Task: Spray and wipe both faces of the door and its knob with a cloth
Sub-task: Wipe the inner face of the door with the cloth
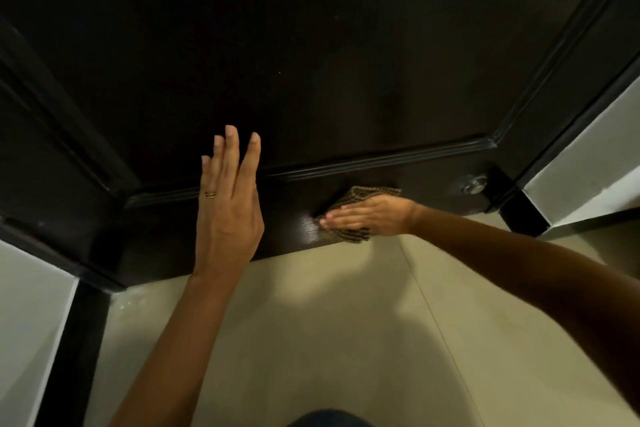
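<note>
Under flat, open right hand (367, 215), brown checked woven cloth (375, 191) pressed on bottom rail of dark wooden door (311, 62). Just beside, left hand (227, 215), fingers straight, braces door. Advice: even palm pressure, overlapping strokes, reach moulding groove (363, 158).

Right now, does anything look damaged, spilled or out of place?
Nothing damaged or askew. Only a shiny streak on the door beside the cloth, and pale specks on the floor by the left frame.
</note>
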